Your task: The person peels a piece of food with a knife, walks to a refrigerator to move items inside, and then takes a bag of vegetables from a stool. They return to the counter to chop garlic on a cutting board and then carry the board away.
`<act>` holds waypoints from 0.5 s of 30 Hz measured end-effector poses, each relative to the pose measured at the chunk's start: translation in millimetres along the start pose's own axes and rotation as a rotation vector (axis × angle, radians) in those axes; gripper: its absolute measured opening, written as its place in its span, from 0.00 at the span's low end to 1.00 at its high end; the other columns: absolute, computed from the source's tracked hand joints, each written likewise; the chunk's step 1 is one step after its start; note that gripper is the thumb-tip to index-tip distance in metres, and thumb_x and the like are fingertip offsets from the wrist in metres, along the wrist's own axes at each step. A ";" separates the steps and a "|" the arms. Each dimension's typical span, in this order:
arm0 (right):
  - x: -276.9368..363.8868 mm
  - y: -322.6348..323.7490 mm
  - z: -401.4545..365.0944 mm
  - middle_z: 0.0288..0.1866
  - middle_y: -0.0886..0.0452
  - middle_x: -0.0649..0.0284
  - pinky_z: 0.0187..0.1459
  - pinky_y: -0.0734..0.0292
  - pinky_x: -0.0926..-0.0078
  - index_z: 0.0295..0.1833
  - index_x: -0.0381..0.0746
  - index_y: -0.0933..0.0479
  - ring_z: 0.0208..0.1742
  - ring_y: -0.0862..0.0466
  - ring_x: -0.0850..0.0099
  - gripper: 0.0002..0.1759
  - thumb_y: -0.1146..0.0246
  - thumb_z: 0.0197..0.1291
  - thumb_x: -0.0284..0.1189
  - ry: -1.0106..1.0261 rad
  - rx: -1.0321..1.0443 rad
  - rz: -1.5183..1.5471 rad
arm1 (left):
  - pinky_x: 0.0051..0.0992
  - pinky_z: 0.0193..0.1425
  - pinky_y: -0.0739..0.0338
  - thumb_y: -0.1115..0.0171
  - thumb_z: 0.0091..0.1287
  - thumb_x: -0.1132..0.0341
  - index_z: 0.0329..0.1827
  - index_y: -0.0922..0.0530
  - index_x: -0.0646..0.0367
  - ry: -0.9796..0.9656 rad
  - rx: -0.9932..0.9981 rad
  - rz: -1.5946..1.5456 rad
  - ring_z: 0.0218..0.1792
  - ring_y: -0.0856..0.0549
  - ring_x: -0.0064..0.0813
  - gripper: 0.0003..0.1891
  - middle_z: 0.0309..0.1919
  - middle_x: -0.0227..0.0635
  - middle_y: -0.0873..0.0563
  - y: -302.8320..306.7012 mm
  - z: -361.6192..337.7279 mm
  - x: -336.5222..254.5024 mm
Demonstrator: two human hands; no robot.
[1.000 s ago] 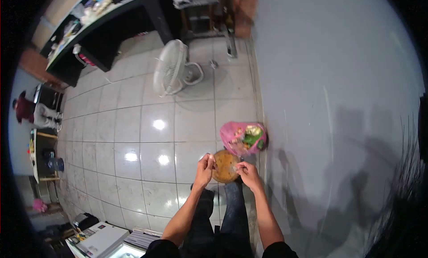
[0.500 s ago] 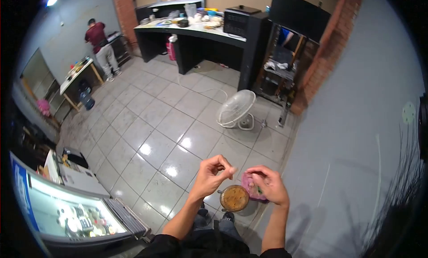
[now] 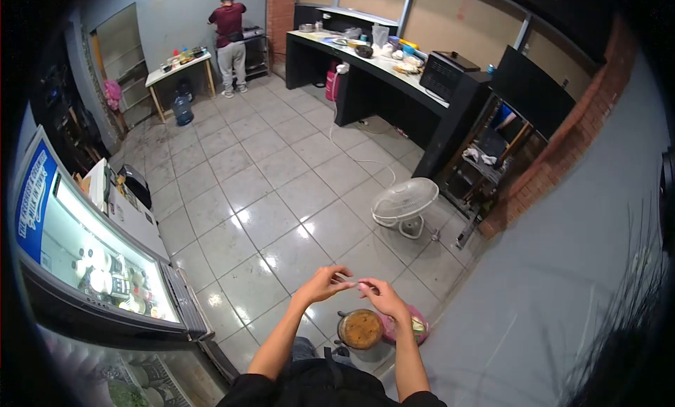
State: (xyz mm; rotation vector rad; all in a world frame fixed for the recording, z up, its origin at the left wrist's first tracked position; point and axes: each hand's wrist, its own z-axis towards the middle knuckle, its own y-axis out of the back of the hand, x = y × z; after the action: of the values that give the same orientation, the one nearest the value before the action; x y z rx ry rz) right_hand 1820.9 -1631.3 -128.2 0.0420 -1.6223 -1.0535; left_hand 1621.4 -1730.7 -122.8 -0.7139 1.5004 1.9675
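Note:
My left hand [image 3: 327, 283] is raised in front of me, its fingers curved and apart at the tips. Close beside it, nearly touching its fingertips, is my right hand [image 3: 382, 296], with thumb and fingers pinched together; anything between them is too small to make out. Below both hands stands a round pot-like vessel [image 3: 361, 329] with a mottled brown top and side handles. A pink plastic bag [image 3: 422, 330] sits against it on the right, with something pale and green inside, partly hidden by my right forearm.
A white fan [image 3: 406, 199] stands on the tiled floor [image 3: 281, 196] ahead. At left is a lit display fridge [image 3: 112, 266] of containers. A cluttered black counter [image 3: 313, 66] runs along the back. A person in a maroon shirt [image 3: 228, 24] faces the far wall near a small table [image 3: 176, 69].
My view has swung left and up, showing more of the fridge and back wall. My hands have come closer together, and the left hand's pinch has loosened.

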 end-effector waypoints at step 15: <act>97.4 -114.0 125.6 0.40 0.18 0.59 0.44 0.23 0.77 0.49 0.30 0.25 0.41 0.18 0.74 0.12 0.44 0.64 0.26 -0.058 0.258 0.579 | 0.23 0.33 0.25 0.47 0.71 0.65 0.29 0.27 0.65 0.426 -0.703 -0.551 0.26 0.21 0.20 0.13 0.21 0.30 0.22 92.8 -47.4 66.2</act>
State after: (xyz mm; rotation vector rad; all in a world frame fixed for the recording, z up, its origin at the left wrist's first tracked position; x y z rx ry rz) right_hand 1630.7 -1676.1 -120.7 -0.2738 -1.6707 -0.4029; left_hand 1512.9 -1789.5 -118.1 -1.7176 0.6354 1.9363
